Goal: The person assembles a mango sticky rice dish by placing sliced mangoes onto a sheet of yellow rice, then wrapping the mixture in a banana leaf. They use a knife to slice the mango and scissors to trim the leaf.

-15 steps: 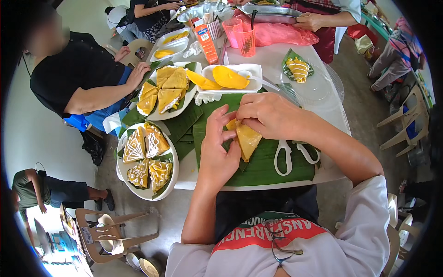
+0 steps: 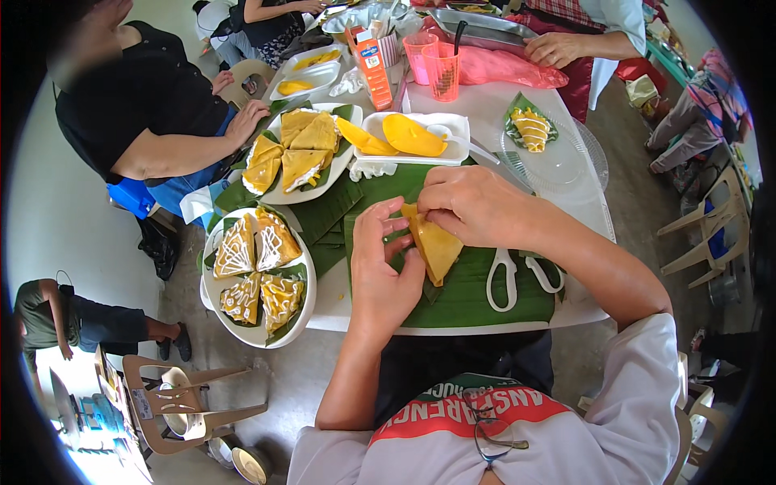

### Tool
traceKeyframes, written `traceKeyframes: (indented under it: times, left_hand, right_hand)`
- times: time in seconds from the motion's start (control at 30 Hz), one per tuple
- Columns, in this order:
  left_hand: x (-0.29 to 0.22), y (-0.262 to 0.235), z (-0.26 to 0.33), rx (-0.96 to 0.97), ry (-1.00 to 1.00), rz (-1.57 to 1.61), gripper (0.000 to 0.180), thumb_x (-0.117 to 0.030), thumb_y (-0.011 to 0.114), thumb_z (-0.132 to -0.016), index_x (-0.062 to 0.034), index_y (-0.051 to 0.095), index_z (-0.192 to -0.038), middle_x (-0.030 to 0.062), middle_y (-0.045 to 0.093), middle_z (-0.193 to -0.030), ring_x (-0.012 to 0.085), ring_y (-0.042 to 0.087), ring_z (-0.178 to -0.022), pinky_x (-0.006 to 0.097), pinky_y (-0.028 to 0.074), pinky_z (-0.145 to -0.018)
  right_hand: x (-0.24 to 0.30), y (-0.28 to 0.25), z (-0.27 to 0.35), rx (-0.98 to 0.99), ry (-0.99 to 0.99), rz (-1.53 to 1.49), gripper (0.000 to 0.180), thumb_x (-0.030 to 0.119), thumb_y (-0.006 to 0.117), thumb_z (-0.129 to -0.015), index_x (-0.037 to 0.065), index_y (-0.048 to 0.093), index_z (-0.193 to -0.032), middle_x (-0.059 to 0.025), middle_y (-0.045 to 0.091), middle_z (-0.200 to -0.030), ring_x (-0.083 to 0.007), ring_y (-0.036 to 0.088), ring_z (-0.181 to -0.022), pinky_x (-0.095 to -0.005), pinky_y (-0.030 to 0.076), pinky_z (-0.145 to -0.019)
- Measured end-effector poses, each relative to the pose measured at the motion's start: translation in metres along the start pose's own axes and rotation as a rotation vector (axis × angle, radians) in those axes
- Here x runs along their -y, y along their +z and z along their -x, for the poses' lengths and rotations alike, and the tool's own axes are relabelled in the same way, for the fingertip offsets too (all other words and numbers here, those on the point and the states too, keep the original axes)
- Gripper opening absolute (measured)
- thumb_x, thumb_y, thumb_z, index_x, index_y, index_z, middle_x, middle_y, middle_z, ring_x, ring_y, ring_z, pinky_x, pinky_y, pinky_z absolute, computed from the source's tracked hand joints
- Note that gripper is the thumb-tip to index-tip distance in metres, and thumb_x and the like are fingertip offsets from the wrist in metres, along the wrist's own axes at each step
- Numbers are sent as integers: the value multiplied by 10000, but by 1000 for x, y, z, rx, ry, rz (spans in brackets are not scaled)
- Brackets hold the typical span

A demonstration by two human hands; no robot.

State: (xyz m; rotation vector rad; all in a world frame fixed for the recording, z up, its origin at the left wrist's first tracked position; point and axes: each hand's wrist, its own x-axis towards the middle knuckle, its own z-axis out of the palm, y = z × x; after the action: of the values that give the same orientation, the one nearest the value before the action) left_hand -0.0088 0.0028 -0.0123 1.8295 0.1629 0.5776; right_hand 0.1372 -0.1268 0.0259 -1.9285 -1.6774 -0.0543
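A folded yellow crepe, triangular with its point toward me, is over a banana leaf at the table's front. My right hand pinches its top edge from above. On the crepe's left side my left hand is cupped, fingers apart, with the thumb close to its edge; contact there is hard to tell. White-handled scissors lie on the leaf to the right, blades hidden. Just behind my hands, a white tray holds mango halves and a white spoon.
At left stand a plate of crepes with white drizzle and a platter of folded crepes. Pink cups and an orange carton are farther back. A clear plate sits at right. Other people stand around the table.
The whole view has shifted slightly. My right hand keeps its pinch on the crepe's top, and the left fingers have shifted slightly beside it. A person's hand at the far tray has moved.
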Motion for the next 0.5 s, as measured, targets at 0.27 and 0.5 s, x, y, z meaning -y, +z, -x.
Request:
traceKeyframes:
  times: [0.27,0.5]
  left_hand:
    - [4,1,-1,-39,-37,68,569,116,640,-784,0,454,-1310,112,501,-1282,170,581,-1046,296,538,-857]
    - [2,5,-2,-94,-15,-99,550,116,664,-756,7,487,-1265,130,538,-1202,160,611,-922,287,555,-797]
  right_hand:
    - [3,2,-10,58,5,12,69,65,676,-809,31,647,-861,-109,598,-883,-320,640,-806,-406,522,-715]
    - [-2,7,-12,49,50,-54,81,33,681,-783,23,633,-848,-124,598,-879,-323,631,-819,-410,516,-716]
